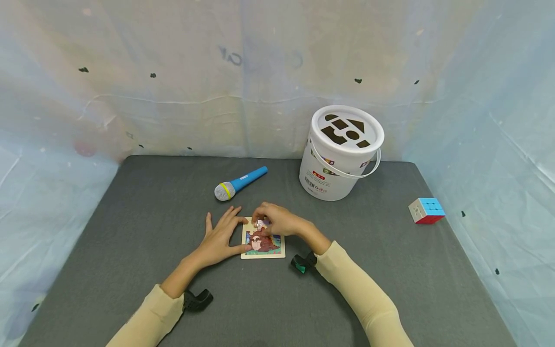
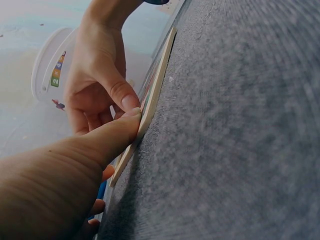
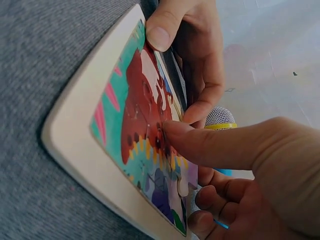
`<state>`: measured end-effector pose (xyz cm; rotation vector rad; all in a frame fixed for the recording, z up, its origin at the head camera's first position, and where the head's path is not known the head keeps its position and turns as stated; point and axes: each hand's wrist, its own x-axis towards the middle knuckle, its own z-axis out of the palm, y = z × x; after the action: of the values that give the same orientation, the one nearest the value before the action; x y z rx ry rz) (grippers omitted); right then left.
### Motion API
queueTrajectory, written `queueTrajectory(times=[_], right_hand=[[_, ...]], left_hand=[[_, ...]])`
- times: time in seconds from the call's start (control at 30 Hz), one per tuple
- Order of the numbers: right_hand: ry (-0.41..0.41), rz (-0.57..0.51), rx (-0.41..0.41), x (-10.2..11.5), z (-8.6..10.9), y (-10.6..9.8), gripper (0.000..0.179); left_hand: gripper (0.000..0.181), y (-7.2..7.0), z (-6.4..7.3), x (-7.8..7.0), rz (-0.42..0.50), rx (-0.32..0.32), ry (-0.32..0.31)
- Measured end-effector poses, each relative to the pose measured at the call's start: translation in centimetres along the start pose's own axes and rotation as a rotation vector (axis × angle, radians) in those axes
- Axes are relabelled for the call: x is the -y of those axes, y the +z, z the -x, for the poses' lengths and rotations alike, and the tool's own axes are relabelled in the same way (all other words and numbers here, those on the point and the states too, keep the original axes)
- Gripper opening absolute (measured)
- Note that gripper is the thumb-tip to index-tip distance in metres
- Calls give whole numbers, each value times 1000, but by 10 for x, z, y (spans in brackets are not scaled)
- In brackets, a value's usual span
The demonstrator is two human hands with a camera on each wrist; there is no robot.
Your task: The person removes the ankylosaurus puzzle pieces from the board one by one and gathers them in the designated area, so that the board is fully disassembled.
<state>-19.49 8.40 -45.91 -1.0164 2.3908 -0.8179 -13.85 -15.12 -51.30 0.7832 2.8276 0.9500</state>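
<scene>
1. A flat, round-cornered jigsaw (image 1: 262, 245) lies on the grey, cloth-textured bench (image 1: 247, 308), nearer than the mesh-headed microphone (image 1: 241, 183).
2. The left hand (image 1: 219, 241) has its fingers spread, released; its thumb presses the jigsaw's left side.
3. The right hand (image 1: 279, 219) curls over the jigsaw; whether its fingers grasp a piece, I cannot tell.
4. Far right stands a smooth, cylindrical bucket (image 1: 325, 173).

On the white bucket (image 1: 344, 163), we read a 2 and a 4 on a coloured label (image 2: 58, 70); it also bears a barcode (image 1: 310, 182) and lettering (image 1: 318, 175) too small for us. Handwriting (image 1: 234, 59) on the wall sheet (image 1: 277, 120) is illegible.
</scene>
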Motion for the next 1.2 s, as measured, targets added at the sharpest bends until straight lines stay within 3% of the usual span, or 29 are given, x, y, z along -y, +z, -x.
queueTrajectory(times=[0.27, 0.67, 1.0, 1.2], right_hand=[[-28, -18, -28, -1, 1, 0, 42], [-121, -276, -67, -19, 4, -3, 18], [-116, -359, -64, -29, 1, -3, 19], [-133, -391, -70, -30, 1, 0, 9]], left_hand=[[69, 0, 0, 0, 6, -2, 10], [69, -1, 1, -2, 0, -8, -1], [70, -2, 0, -2, 0, -7, -9], [69, -1, 1, -2, 2, -13, -2]])
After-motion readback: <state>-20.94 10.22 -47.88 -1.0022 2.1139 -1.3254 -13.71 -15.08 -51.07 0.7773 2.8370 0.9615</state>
